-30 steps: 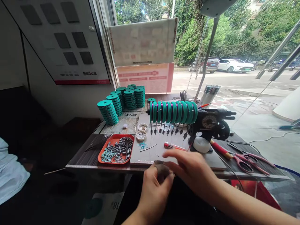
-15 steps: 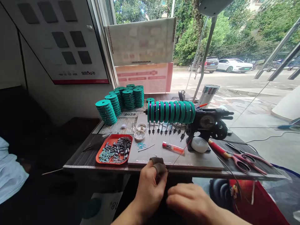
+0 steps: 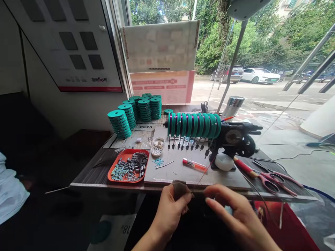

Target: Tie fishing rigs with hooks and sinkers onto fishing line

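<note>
My left hand (image 3: 171,209) is closed, pinching at the board's front edge, with a grey-brown cloth cover (image 3: 180,189) around its index finger. Something thin and dark shows at its fingertips, too small to name. A fine red line rises from there toward the black winding device (image 3: 232,136), which carries a row of green spools (image 3: 195,125). To the right, my right hand (image 3: 230,209) has its thumb and index finger apart and holds nothing visible. An orange-capped clear tube (image 3: 195,165) and a thin metal rod (image 3: 164,165) lie on the pale board (image 3: 170,177).
Left of the board is a red tray (image 3: 128,180) of metal weights. Beads fill a small round dish (image 3: 157,151). Green spool stacks (image 3: 120,125) stand behind. Scissors (image 3: 272,179) lie at the right, beside a white round lump (image 3: 224,161). A person's pale clothing (image 3: 12,191) shows at far left.
My right hand has moved right and up, and its fingers have spread. My left hand has turned slightly and shifted a little right and down. The view has shifted slightly.
</note>
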A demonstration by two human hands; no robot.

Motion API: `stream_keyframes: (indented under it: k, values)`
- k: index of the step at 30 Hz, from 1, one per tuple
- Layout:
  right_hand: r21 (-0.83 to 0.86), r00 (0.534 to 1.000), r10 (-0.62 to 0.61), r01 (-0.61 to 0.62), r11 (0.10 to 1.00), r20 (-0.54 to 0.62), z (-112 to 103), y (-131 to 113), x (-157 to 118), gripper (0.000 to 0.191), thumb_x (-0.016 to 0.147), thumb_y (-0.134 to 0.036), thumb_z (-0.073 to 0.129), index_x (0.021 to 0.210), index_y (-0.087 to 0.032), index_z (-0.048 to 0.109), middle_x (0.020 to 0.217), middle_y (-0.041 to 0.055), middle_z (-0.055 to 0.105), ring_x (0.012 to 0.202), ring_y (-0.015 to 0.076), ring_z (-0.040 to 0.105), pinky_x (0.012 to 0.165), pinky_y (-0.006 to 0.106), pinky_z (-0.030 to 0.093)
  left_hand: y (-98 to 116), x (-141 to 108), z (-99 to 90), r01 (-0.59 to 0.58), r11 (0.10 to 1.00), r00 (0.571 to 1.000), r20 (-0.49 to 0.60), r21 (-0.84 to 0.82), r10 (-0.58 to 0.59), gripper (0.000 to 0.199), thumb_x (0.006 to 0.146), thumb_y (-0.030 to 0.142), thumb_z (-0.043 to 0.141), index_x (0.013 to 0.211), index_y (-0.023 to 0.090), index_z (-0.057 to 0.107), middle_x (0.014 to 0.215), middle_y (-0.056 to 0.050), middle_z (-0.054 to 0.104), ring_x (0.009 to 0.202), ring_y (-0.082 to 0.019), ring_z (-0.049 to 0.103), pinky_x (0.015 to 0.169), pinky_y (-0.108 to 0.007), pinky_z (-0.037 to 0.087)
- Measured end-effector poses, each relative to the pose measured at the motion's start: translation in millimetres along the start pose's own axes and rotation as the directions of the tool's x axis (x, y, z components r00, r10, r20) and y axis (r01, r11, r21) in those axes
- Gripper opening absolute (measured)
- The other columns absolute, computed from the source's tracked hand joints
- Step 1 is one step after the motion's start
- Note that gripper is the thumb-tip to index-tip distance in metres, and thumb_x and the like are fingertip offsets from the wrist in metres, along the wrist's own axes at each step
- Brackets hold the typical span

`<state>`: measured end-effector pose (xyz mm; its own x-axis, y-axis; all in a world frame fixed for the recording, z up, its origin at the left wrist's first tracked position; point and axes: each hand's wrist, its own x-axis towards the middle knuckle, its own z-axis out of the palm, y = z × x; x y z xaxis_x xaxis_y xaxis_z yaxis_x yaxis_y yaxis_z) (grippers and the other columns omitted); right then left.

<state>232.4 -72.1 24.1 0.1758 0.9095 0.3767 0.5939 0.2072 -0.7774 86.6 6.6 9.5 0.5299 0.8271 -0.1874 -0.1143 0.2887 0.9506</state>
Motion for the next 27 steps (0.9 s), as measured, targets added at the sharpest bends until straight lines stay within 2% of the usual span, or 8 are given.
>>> stream_keyframes:
  k: [6,9,11,14,17,22,25,27]
  values:
    - [-0.041,0.981,0.067,-0.060,0.997,0.184,24.2,2.1,-7.7,0.029,0.092,-0.032,0.041,0.072,-0.017,0.057,0.062,-0.0006,0.062,0.055,0.0127,0.057,0.050,0.019,0.043,1.1,-3.6,1.9,-0.051,0.994,0.999,-0.009,0.100,0.052,0.013,0.071,0.023,0.062,0.067,0.014,0.053,0.053,0.007,0.041,0.047,-0.007,0.032,0.045,-0.021,0.027]
    - [-0.261,0.953,-0.282,0.302,0.917,0.111,26.1,6.5,-10.9,0.031,0.093,-0.016,0.031,0.077,-0.015,0.057,0.057,0.0003,0.059,0.048,0.0114,0.054,0.048,0.020,0.039,1.8,-4.2,2.6,-0.105,0.974,0.994,-0.016,0.203,0.110,0.009,0.073,0.020,0.061,0.068,0.015,0.055,0.058,0.004,0.046,0.052,-0.009,0.039,0.050,-0.022,0.033]
    - [-0.400,0.831,-0.538,0.546,0.736,0.145,23.8,5.4,-7.7,0.033,0.090,-0.008,0.026,0.078,-0.014,0.057,0.053,0.0013,0.056,0.044,0.0127,0.049,0.046,0.023,0.036,3.2,-6.0,3.6,-0.173,0.930,0.982,-0.017,0.324,0.188,0.012,0.075,0.018,0.059,0.064,0.015,0.056,0.063,0.001,0.050,0.059,-0.012,0.046,0.057,-0.024,0.039]
    - [-0.382,0.752,-0.593,0.658,0.649,0.288,15.4,-6.7,13.2,0.033,0.084,-0.003,0.027,0.072,-0.014,0.056,0.054,0.0027,0.054,0.046,0.0140,0.044,0.048,0.027,0.032,1.2,-9.2,4.3,-0.287,0.814,0.940,-0.016,0.505,0.341,0.016,0.077,0.015,0.056,0.061,0.016,0.057,0.070,-0.003,0.055,0.065,-0.016,0.053,0.060,-0.025,0.043]
    - [-0.255,0.840,-0.323,0.460,0.851,0.437,7.0,-25.2,49.9,0.029,0.082,-0.009,0.037,0.058,-0.017,0.050,0.050,-0.0026,0.044,0.046,0.0101,0.032,0.046,0.023,0.028,-11.3,-9.1,2.0,-0.448,0.563,0.798,0.026,0.695,0.603,0.015,0.079,0.009,0.052,0.074,0.016,0.064,0.079,-0.007,0.061,0.073,-0.018,0.060,0.066,-0.027,0.048]
    - [-0.232,0.845,-0.155,0.310,0.922,0.512,15.0,-41.1,103.0,0.028,0.074,-0.005,0.051,0.049,-0.016,0.046,0.045,-0.0077,0.033,0.044,0.0059,0.030,0.044,0.016,0.026,-31.1,-4.0,-5.5,-0.471,0.086,0.474,0.170,0.878,0.864,0.024,0.077,0.004,0.055,0.092,0.019,0.068,0.090,-0.012,0.066,0.082,-0.022,0.064,0.072,-0.029,0.050]
    - [-0.237,0.840,-0.129,0.291,0.927,0.527,22.4,-39.4,109.9,0.022,0.070,-0.003,0.054,0.051,-0.015,0.053,0.044,-0.0067,0.042,0.044,0.0058,0.040,0.042,0.015,0.029,-21.2,-4.2,-6.5,-0.557,0.125,0.527,0.232,0.821,0.818,0.024,0.078,0.004,0.052,0.087,0.018,0.069,0.081,-0.010,0.068,0.077,-0.021,0.063,0.070,-0.028,0.048]
    - [-0.265,0.861,-0.133,0.293,0.919,0.490,18.8,-35.4,100.4,0.018,0.075,-0.008,0.054,0.059,-0.015,0.059,0.050,-0.0036,0.051,0.048,0.0084,0.046,0.046,0.017,0.033,-8.2,-5.2,-4.6,-0.563,0.445,0.706,0.124,0.696,0.697,0.019,0.078,0.007,0.053,0.074,0.018,0.069,0.072,-0.007,0.065,0.069,-0.018,0.060,0.065,-0.027,0.047]
